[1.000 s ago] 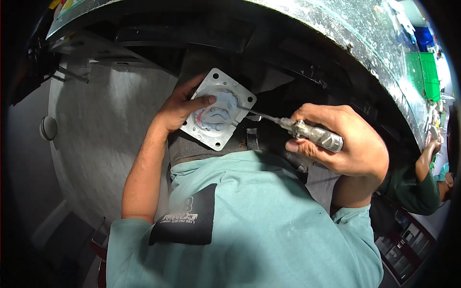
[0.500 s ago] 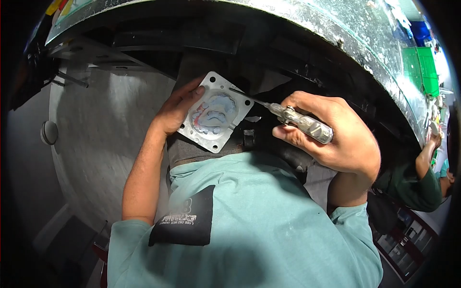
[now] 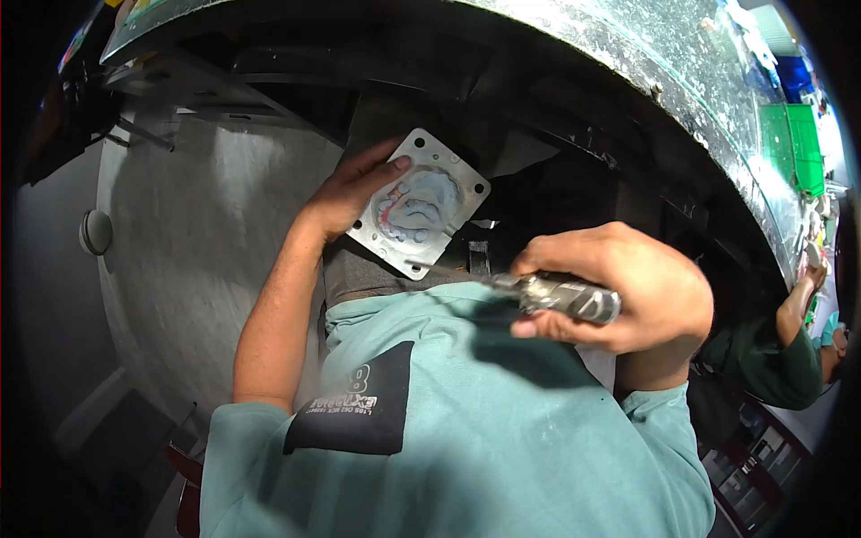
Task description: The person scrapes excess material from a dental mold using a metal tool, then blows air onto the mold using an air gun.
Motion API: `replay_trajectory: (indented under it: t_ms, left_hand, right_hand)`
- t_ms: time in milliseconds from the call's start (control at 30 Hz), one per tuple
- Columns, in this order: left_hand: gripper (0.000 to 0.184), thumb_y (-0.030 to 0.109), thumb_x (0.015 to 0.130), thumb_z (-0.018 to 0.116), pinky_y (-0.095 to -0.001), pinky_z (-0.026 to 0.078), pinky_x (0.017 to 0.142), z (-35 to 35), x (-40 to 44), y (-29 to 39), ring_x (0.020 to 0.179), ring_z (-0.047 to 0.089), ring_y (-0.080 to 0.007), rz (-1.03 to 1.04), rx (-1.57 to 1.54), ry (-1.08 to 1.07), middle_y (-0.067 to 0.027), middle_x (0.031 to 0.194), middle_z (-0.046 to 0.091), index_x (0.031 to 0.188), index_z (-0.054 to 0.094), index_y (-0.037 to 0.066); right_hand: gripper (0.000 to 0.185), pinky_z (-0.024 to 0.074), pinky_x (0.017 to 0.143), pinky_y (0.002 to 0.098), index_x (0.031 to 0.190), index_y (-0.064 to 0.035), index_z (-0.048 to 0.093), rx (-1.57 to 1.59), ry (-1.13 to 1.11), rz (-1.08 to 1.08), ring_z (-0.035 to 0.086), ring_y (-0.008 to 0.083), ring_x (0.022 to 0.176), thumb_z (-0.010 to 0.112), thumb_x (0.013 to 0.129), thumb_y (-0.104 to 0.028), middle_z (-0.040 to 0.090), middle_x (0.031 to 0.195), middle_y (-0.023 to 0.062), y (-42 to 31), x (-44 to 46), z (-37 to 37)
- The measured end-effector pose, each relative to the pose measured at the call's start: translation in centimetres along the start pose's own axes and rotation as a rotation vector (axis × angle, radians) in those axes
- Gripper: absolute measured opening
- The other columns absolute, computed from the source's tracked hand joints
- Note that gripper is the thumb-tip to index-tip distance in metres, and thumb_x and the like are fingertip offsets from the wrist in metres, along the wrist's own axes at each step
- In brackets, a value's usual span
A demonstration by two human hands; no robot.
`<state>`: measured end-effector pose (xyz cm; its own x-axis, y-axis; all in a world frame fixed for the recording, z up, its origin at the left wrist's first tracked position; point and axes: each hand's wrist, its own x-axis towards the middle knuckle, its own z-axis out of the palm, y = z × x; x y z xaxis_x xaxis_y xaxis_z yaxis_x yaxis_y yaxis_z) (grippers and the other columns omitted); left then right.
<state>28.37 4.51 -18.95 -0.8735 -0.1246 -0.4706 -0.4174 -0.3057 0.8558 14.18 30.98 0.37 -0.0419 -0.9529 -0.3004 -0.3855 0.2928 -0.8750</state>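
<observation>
My left hand grips the left edge of a square metal dental flask half, thumb on its upper face. Holes pierce the plate's corners. Set in its round middle is a pale, bluish dental mould with a horseshoe of tooth shapes and some pinkish red on its left side. My right hand is closed around a hand tool with a thick silvery handle and a long thin tip. That tip is blurred and reaches the plate's lower corner; whether it touches, I cannot tell.
Above my lap curves the edge of a worn, spattered workbench. On its far right stands a green bin. Another person's arm is at the right. A round pale disc shows at the left.
The tool in my right hand has swung down from the plate's upper right edge to its lower corner. My left hand and the flask half appear slightly further right.
</observation>
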Motion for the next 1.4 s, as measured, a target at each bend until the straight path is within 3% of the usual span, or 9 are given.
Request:
replay_trajectory:
  t_ms: [67,467,767,867,967,1133,1267,1367,1400]
  left_hand:
    - [0.057,0.029,0.104,0.071,-0.0322,0.059,0.098,0.2,-0.2,0.0,0.116,0.072,-0.0209,0.023,0.014,0.001,-0.0153,0.13,0.072,0.154,0.055,0.005]
    - [0.06,0.022,0.101,0.074,-0.0333,0.055,0.101,0.8,-1.2,0.7,0.117,0.07,-0.0211,0.047,-0.005,0.022,-0.0146,0.131,0.071,0.153,0.054,0.001]
    - [0.068,0.024,0.1,0.067,-0.0372,0.053,0.104,-5.7,-5.2,-3.4,0.117,0.069,-0.0274,0.343,-0.373,0.01,-0.0172,0.133,0.069,0.156,0.043,-0.007]
    - [0.077,0.04,0.109,0.053,-0.0367,0.029,0.126,-5.0,-8.1,2.1,0.152,0.04,-0.0264,0.624,-0.456,0.153,-0.0173,0.171,0.035,0.163,0.029,-0.009]
    - [0.087,0.022,0.106,0.06,-0.0479,0.064,0.085,-12.2,-9.7,6.4,0.118,0.067,-0.0398,0.881,-0.547,-0.424,-0.0309,0.144,0.053,0.171,0.002,0.014]
    - [0.069,0.034,0.107,0.058,-0.0516,0.061,0.1,-14.6,-11.0,12.0,0.131,0.061,-0.0445,1.215,-0.129,0.608,-0.0321,0.147,0.051,0.163,0.031,0.002]
    - [0.065,0.037,0.109,0.057,-0.0486,0.052,0.11,-8.4,-8.5,13.9,0.131,0.062,-0.037,1.487,0.35,0.602,-0.0238,0.149,0.055,0.157,0.042,-0.004]
    - [0.057,0.031,0.111,0.052,-0.0443,0.047,0.116,-0.6,-6.8,17.4,0.137,0.059,-0.0261,1.213,-0.25,0.09,-0.0122,0.147,0.062,0.155,0.047,-0.004]
    - [0.057,0.031,0.11,0.052,-0.0441,0.046,0.117,1.1,-5.5,18.3,0.138,0.058,-0.0259,1.137,-0.286,0.142,-0.0121,0.148,0.061,0.155,0.047,-0.004]
  right_hand:
    - [0.03,0.0582,0.071,0.038,0.11,0.0007,0.07,0.089,0.029,0.234,0.075,0.0311,0.079,0.08,0.089,-0.018,0.073,0.09,0.0146,-0.7,-0.7,-0.8]
    - [0.039,0.0565,0.071,0.0345,0.111,-0.0016,0.072,-0.03,-0.011,0.291,0.075,0.0203,0.08,0.086,0.091,-0.033,0.075,0.086,0.0104,0.7,-2.9,0.4]
    - [0.041,0.0452,0.059,0.0196,0.123,0.0047,0.068,0.715,0.856,0.022,0.068,0.0098,0.091,0.079,0.092,-0.019,0.076,0.106,0.0126,12.1,-19.8,1.0]
    - [0.04,0.0459,0.061,0.0204,0.133,0.0023,0.063,0.689,1.273,0.042,0.067,0.0125,0.104,0.069,0.101,-0.022,0.071,0.124,0.0163,17.8,-23.5,3.1]
    - [0.04,0.0484,0.069,0.022,0.142,-0.0019,0.059,0.802,1.47,-0.281,0.065,0.0156,0.119,0.062,0.107,-0.02,0.069,0.133,0.0137,19.6,-20.8,3.0]
    - [0.033,0.0539,0.092,0.0332,0.134,-0.0033,0.068,0.935,1.633,-0.27,0.07,0.0232,0.119,0.063,0.107,-0.022,0.069,0.137,0.0127,25.5,-14.3,-0.5]
    - [0.029,0.0527,0.103,0.037,0.13,0.0004,0.07,0.38,1.874,-0.052,0.068,0.0247,0.121,0.064,0.105,-0.014,0.073,0.128,0.0147,28.7,-14.6,-0.7]
    - [0.029,0.0504,0.105,0.0389,0.125,0.0,0.073,-0.302,1.879,0.091,0.064,0.0262,0.121,0.076,0.098,-0.009,0.071,0.124,0.0163,29.8,-16.4,0.0]
    - [0.034,0.0494,0.104,0.0404,0.125,-0.0007,0.073,-0.483,1.917,0.129,0.062,0.0291,0.119,0.082,0.094,-0.01,0.069,0.125,0.0167,29.3,-16.2,0.2]
